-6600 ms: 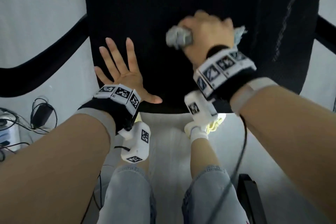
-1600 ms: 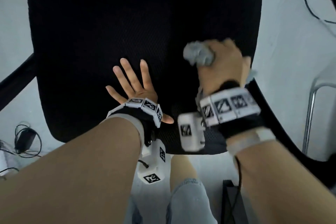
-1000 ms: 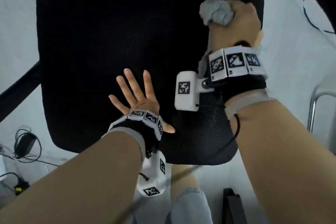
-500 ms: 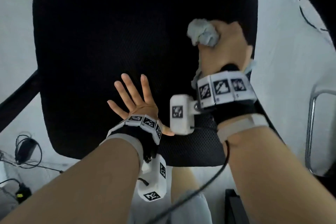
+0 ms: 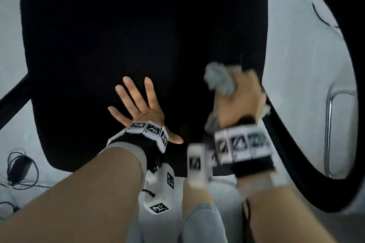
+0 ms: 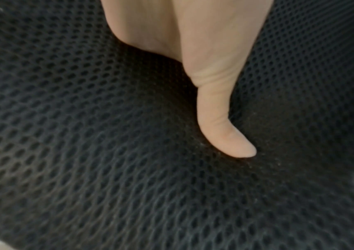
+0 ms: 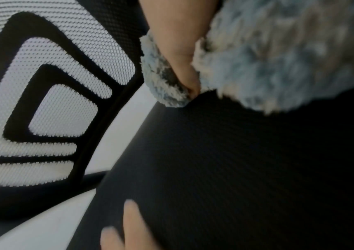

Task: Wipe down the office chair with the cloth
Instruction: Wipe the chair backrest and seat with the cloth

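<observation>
1. Beyond the seat's left edge, a black armrest (image 5: 13, 96) juts out, and a charger with its cable (image 5: 18, 165) lies on the floor below. I see no cloth near either, so I judge the armrest still to be wiped.

2. My left hand (image 5: 140, 104) lies flat on the seat (image 5: 118, 31) near its front edge, fingers (image 5: 148, 87) straight and spread, thumb out to the side. The left wrist view shows the thumb pressing into the mesh. It holds nothing; I take it to be steadying the chair.

3. My right hand (image 5: 240, 96) is curled round the cloth (image 5: 218, 79), a fluffy grey-blue wad bunched in the fist. It sits on the seat close to the right edge, toward the front. The right wrist view shows the cloth touching the fabric.

4. The hand is blurred, so I judge a wiping stroke on the seat's right side is under way. The black mesh shows no plain difference between wiped and unwiped parts, so I cannot tell how much of the seat is done.

5. On the right, the second armrest (image 5: 296, 163) curves past my wrist, and the backrest (image 7: 49, 94) stands beyond the seat. As far as I can judge, both are left.
</observation>
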A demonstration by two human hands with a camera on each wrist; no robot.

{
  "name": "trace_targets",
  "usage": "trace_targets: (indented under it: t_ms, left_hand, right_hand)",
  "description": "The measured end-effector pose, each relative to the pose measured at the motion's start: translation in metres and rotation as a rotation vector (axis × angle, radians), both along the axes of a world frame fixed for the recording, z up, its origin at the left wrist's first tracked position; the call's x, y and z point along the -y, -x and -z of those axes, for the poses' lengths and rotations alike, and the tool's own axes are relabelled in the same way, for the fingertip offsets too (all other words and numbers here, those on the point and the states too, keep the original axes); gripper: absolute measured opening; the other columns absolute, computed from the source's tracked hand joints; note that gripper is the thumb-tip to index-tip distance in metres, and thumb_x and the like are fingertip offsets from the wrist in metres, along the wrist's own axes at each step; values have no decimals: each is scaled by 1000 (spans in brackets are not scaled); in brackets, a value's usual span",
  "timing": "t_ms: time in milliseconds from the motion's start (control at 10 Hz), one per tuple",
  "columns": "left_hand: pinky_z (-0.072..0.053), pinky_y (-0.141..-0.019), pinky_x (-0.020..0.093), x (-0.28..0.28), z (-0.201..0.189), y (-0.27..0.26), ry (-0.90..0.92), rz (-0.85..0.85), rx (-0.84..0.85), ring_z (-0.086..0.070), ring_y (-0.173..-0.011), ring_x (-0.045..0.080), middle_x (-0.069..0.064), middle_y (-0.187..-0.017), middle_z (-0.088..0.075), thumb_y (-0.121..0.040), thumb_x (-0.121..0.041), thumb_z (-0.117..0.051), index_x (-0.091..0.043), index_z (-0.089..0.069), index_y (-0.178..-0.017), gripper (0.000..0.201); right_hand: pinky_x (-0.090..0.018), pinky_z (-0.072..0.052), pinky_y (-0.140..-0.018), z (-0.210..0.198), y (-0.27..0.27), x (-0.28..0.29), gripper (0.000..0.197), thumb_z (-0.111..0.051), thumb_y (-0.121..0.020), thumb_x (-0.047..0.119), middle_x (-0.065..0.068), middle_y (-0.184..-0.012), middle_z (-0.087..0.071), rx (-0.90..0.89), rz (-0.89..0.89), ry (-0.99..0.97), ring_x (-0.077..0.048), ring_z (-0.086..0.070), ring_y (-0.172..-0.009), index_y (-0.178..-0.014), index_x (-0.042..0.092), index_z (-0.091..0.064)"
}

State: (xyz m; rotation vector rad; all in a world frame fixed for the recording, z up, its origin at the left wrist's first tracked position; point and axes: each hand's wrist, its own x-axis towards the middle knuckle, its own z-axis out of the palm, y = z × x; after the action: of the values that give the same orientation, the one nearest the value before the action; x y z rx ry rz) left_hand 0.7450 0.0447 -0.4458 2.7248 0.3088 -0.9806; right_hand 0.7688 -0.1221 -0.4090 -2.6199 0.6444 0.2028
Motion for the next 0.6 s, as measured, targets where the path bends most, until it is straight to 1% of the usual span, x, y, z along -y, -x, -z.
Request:
trace_targets:
  t_ms: [100, 200, 300, 400, 500, 600]
  left_hand:
    - [31, -97, 52, -2, 8, 4, -40, 21, 45, 38, -131, 30, 5, -144, 39, -23, -81, 41, -21, 19, -142, 135]
    - [21, -105, 55, 5, 4, 1, -46, -8, 113, 37, -133, 27, 5, -143, 44, -21, -100, 12, -26, 30, -137, 139]
    - [8, -103, 65, 11, 7, 6, -90, -11, 202, 36, -133, 31, 10, -143, 43, -14, -99, -28, -27, 32, -135, 154]
    - [1, -102, 68, 8, 7, 5, -58, -78, 221, 30, -137, 31, 18, -151, 23, -24, -100, 12, -25, 21, -140, 138]
    - [-8, -95, 72, 4, 14, 6, -91, 17, 224, 37, -131, 33, 15, -148, 32, -22, -93, 24, -21, 22, -140, 138]
    - [3, -100, 70, 7, 9, 10, -93, 56, 181, 24, -136, 39, 26, -151, 13, -10, -91, -38, -24, 30, -138, 160]
  right_hand:
    - [-35, -34, -71, -13, 44, -11, 30, -55, -71, 23, -6, -84, -58, -70, -3, -96, -33, -58, -75, -99, 26, -65]
    - [-40, -42, -77, 0, -9, 10, 24, -54, -78, 23, -6, -94, -59, -36, 46, -34, -31, -58, -85, -100, 27, -64]
    - [-37, -43, -85, 6, -52, 29, 27, -53, -79, 25, -3, -101, -61, 24, 163, -86, -18, -54, -83, -103, 27, -63]
    - [-39, -45, -79, 5, -21, 21, 23, -53, -79, 27, -6, -95, -62, 0, 209, -85, -25, -58, -82, -99, 24, -63]
    - [-45, -47, -78, -9, 32, 6, 21, -62, -77, 21, -6, -90, -60, -7, 193, -95, -31, -59, -81, -98, 23, -65]
    - [-46, -45, -87, -8, 13, 14, 23, -59, -79, 22, -5, -99, -61, -63, 181, -97, -30, -58, -90, -101, 26, -65]
